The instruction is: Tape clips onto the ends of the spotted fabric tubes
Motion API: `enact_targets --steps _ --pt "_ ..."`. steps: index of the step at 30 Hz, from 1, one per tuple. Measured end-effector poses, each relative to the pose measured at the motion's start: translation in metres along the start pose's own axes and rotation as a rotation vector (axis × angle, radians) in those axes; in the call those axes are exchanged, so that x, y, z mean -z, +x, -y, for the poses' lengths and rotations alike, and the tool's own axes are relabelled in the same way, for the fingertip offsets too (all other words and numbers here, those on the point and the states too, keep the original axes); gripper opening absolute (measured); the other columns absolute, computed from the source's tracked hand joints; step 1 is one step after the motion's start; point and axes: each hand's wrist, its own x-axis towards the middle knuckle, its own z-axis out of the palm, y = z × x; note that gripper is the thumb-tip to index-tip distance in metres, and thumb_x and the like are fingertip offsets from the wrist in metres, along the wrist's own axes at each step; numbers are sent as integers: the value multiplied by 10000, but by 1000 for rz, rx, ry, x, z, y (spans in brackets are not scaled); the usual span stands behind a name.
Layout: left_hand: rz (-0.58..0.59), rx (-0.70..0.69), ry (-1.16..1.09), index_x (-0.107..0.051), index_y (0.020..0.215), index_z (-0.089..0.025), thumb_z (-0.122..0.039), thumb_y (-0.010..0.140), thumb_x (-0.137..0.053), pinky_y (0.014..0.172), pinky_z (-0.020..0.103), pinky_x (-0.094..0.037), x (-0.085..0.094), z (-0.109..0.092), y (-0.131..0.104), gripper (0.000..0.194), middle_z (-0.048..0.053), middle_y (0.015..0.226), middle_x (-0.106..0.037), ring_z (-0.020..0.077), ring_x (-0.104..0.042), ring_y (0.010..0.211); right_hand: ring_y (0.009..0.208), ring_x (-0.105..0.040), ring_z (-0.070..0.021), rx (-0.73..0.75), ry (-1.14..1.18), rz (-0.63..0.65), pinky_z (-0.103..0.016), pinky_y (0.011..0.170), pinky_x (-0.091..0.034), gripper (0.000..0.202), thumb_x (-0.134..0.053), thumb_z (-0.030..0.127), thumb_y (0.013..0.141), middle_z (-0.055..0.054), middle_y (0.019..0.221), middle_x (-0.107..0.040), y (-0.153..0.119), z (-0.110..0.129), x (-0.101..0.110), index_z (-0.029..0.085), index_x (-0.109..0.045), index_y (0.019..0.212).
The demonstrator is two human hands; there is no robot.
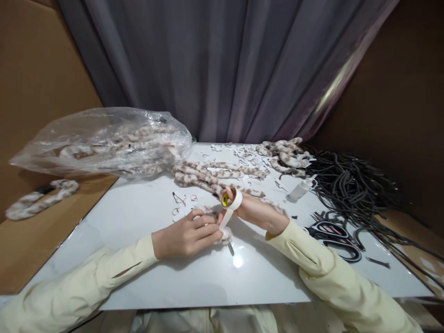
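Note:
My right hand (248, 209) is closed on a roll of white tape (236, 200) with a yellow inner core. A strip of the tape runs down from the roll to the fingertips of my left hand (190, 232). Those fingers are pressed together on a small spotted furry piece (226, 235), which they partly cover. A short thin dark end (231, 249) sticks out below the fur. Just beyond my hands, several brown-and-white furry strips (197, 175) lie across the white table (166, 286).
A clear plastic bag (104, 143) of furry pieces lies back left, a furry loop (38, 201) on cardboard at left. To the right are black-handled scissors (335, 238), a small bottle (300, 188), a heap of black cords (350, 185) and more furry loops (287, 155).

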Motion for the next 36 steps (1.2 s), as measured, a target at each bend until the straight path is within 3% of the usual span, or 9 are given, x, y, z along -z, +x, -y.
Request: enact_targets --steps 7,15,19,25,30,32,36 --pt "68 52 -57 -555 1003 -75 -72 906 -390 755 334 -380 0 0 -2 191 101 866 -662 201 -526 846 656 -674 -201 17 -103 4 -368 716 -529 213 -502 391 855 -15 643 -641 -9 11 -3 188 -452 892" --pt "148 136 -72 -535 1031 -80 -70 883 -416 765 354 -362 -4 0 -7 190 96 857 -641 221 -509 860 649 -632 -135 85 -224 -275 -278 644 -530 91 -536 277 808 32 753 -560 -20 17 -12 202 -506 851" --pt "139 123 -62 -537 1026 -71 -64 874 -426 754 355 -370 -3 1 -7 189 108 879 -638 226 -505 861 603 -622 -140 85 -275 -261 -308 655 -522 133 -483 333 849 27 745 -553 -24 18 -14 205 -485 882" --pt "75 180 -65 -531 1049 -94 -102 871 -436 768 383 -401 -2 3 -8 202 116 895 -635 243 -500 916 728 -565 -127 249 -426 -279 -259 679 -502 105 -471 307 874 8 845 -526 -33 21 -17 207 -505 878" --pt "80 221 -125 -532 1045 -86 -86 846 -465 775 371 -451 0 3 -7 210 121 887 -622 229 -499 907 682 -570 -129 278 -475 -235 -258 653 -491 172 -428 361 899 9 763 -544 -37 20 -17 209 -506 902" --pt "72 225 -125 -527 1058 -80 -79 838 -472 759 378 -463 1 3 -6 226 119 873 -624 224 -504 868 726 -592 -138 282 -430 -224 -257 655 -495 188 -445 386 891 -4 802 -563 -37 19 -16 210 -510 885" --pt "44 162 -87 -523 1077 -66 -87 838 -476 727 382 -474 3 4 -4 244 128 868 -636 233 -518 845 745 -671 -179 155 -139 -141 -252 600 -500 176 -539 367 847 -5 779 -616 -33 14 -9 228 -454 913"
